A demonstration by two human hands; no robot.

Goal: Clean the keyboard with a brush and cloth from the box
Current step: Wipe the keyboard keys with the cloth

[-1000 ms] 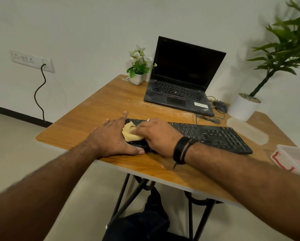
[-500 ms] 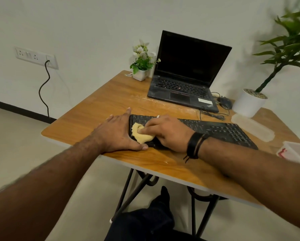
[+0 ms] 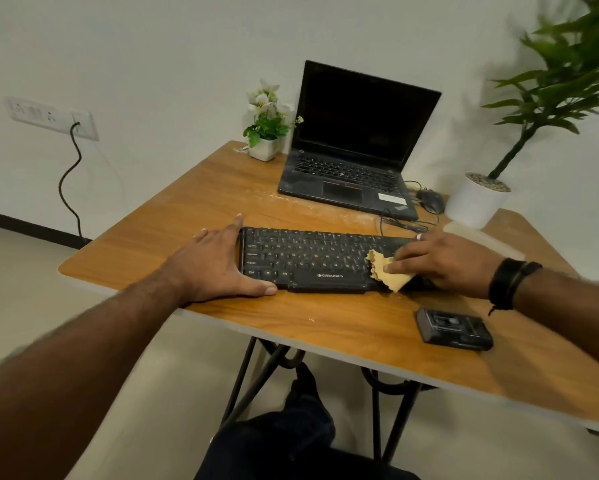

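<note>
A black keyboard [image 3: 308,261] lies across the middle of the wooden table [image 3: 194,209]. My left hand [image 3: 215,268] rests flat on the table against the keyboard's left end, thumb along its front edge. My right hand [image 3: 443,261] presses a crumpled yellow cloth [image 3: 386,271] onto the right part of the keyboard, fingers and thumb curled over it. The keyboard's right end is hidden under that hand. The brush and the box are out of view.
An open black laptop [image 3: 353,161] stands behind the keyboard with a mouse [image 3: 429,200] and cables beside it. A small flower pot [image 3: 265,147] sits at the back left, a white plant pot [image 3: 473,204] at the right. A small black device [image 3: 454,329] lies near the front edge.
My right hand has swept the yellow cloth from the keyboard's left end to its right part. My left hand stays at the left end. The black device has come into view.
</note>
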